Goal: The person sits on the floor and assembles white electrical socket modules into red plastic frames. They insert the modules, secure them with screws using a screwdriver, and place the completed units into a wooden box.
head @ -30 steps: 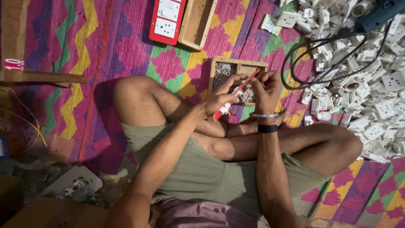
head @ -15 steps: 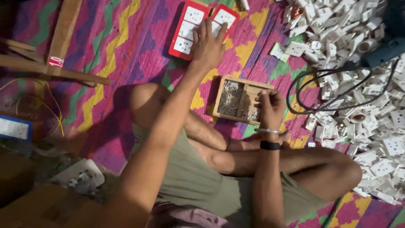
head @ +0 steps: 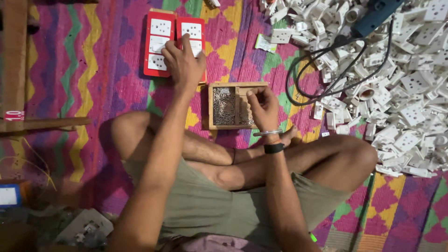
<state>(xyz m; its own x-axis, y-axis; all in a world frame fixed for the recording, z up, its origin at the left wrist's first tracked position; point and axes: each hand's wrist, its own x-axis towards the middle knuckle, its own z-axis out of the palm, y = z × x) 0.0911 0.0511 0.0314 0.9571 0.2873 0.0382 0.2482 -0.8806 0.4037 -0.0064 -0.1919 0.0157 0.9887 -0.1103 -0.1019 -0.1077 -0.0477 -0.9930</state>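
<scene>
A small wooden box (head: 232, 106) is taken as the landmark; it lies on the zigzag-patterned mat (head: 93, 70) just beyond the crossed legs, and is divided into two compartments filled with small metal screws (head: 223, 105). The right hand (head: 263, 106) is placed over the right compartment, fingers curled and pressed together at the tips as if pinching; what is pinched cannot be told. A metal bangle and a dark band are worn on that wrist. Up and left of the box, two red boards (head: 161, 44) with white socket plates are seen side by side (upper edges level). The left hand (head: 183, 63) is laid flat across their lower part, fingers slightly spread. Right of the box, a black cable (head: 322, 77) is looped, leading to a blue power tool (head: 375, 16). Beyond it a heap of white sockets (head: 410, 88) is noted. Far left of the box, wooden strips (head: 28, 123) are recorded, with a small red-and-white label.
</scene>
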